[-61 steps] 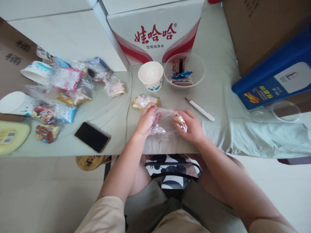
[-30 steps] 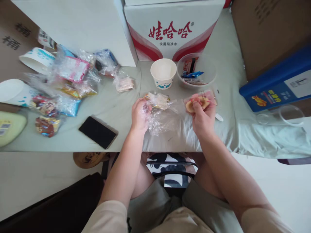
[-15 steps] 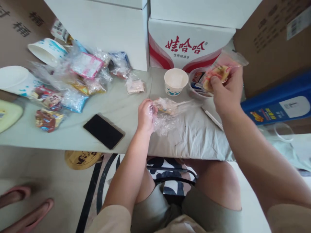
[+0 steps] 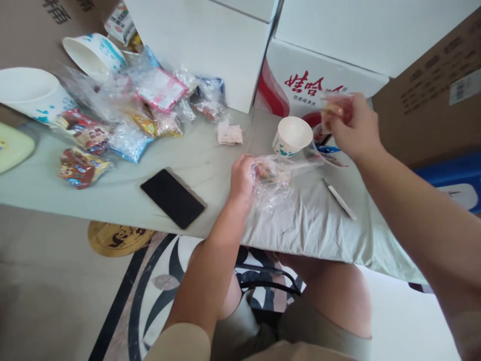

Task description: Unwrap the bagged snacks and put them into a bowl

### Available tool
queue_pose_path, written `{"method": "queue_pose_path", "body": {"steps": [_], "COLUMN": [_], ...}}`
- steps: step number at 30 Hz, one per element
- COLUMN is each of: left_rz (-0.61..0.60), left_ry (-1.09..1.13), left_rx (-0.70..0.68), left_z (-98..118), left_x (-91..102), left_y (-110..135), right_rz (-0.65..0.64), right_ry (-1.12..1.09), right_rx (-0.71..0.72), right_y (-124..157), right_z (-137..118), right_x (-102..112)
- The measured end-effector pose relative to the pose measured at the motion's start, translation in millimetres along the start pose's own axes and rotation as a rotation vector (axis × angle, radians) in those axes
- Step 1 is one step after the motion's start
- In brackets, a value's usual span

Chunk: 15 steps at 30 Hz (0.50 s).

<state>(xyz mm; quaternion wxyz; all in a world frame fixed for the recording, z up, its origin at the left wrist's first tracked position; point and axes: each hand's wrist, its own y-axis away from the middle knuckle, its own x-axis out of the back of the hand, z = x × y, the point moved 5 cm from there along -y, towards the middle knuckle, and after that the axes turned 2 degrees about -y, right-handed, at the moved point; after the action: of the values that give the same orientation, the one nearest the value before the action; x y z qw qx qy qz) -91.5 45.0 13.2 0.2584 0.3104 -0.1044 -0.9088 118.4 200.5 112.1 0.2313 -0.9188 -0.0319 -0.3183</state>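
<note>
My left hand (image 4: 242, 178) is closed on a clear plastic bag (image 4: 273, 180) low over the cloth, with something pale and yellowish inside it. Raised at the right, my right hand (image 4: 356, 128) pinches a small clear packet (image 4: 334, 111) with reddish and yellow contents; motion blurs it. Below that packet stands a clear plastic tub (image 4: 330, 159) holding dark and blue packets, partly hidden by the hand. Between the hands is a white paper cup (image 4: 293, 135) with a blue-green pattern. A small pale packet (image 4: 230, 134) lies left of the cup.
A black phone (image 4: 173, 198) and a white, pen-like strip (image 4: 340, 200) lie on the cloth-covered table (image 4: 203, 165). Wrapped snacks (image 4: 161, 90) are heaped at left beside two tipped paper cups (image 4: 30, 90). White boxes (image 4: 203, 45) and brown cartons stand along the back.
The view has shifted, so the table things sit further right. My right hand still holds the packet, now blurred and showing less of it. My left hand keeps the plastic bag.
</note>
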Motion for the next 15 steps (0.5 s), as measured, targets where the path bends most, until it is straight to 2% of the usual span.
{"method": "queue_pose_path", "body": {"steps": [2, 4, 10, 12, 15], "left_rz": [-0.011, -0.018, -0.044, -0.148, -0.467], "left_ry": [0.019, 0.039, 0.080, 0.095, 0.093], "left_rx": [0.010, 0.007, 0.044, 0.124, 0.340], "left_z": [1.6, 3.2, 5.2, 5.2, 3.0], "left_x": [2.7, 3.2, 0.1, -2.7, -12.5], "left_y": [-0.2, -0.1, 2.8, 6.7, 20.4], "right_rz": [-0.009, -0.025, -0.132, -0.107, -0.169], "right_ry": [0.232, 0.373, 0.369, 0.250, -0.107], "right_rx": [-0.065, -0.119, -0.213, -0.182, -0.107], "right_y": [-4.3, -4.9, -2.7, 1.4, 22.7], "right_z": [17.3, 32.2, 53.3, 47.4, 24.3], "right_x": [15.9, 26.9, 31.2, 30.5, 17.1]}}
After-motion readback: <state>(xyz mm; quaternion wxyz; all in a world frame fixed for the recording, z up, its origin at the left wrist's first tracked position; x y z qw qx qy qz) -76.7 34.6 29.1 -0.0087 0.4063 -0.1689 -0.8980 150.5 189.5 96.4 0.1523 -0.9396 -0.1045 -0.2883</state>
